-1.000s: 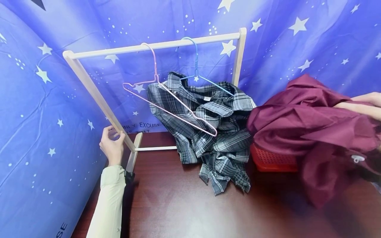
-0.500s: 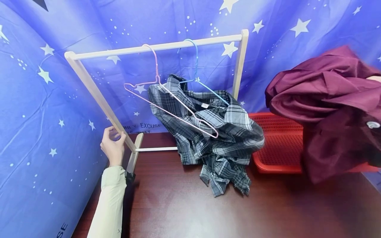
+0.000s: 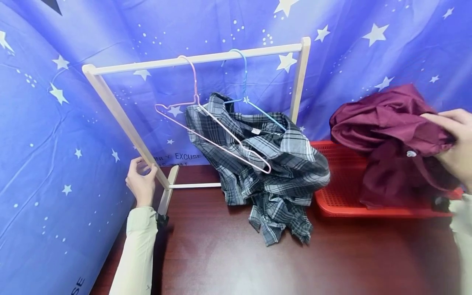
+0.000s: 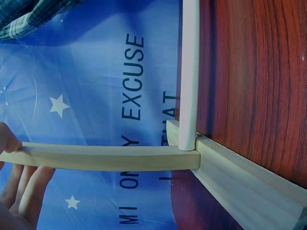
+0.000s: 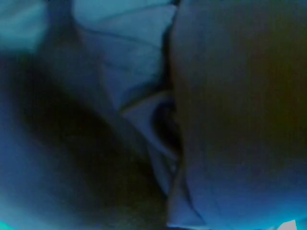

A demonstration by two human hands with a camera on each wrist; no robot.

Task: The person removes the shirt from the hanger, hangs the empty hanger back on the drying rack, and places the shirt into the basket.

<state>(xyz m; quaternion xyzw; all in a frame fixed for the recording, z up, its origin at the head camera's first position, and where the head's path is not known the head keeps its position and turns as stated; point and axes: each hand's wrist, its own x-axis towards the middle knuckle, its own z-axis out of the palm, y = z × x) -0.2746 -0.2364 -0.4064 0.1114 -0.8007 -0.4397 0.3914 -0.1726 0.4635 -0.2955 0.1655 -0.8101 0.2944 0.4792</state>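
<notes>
While in closed right fingers [image 3: 447, 124], maroon cloth [image 3: 380, 123] lengthwise leftward; left fingers [image 4: 36, 191] round post [image 4: 110, 157].

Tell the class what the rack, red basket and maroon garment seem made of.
Rack: probably wood, smooth, by its pale tan look. Red basket: likely plastic, slightly glossy, with regular perforations. Maroon garment: cloth, faintly sheened, in soft folds; fibre unclear.

Blurred, dim cloth [image 5: 201, 115] crowds the lens at close range; a broad, smooth panel [image 5: 240, 105] spreads across the right; lighter, crumpled folds [image 5: 134, 52] bunch along its left edge; deep shadow lies farther left, near a pale patch [image 5: 19, 24] too blurred to identify.
</notes>
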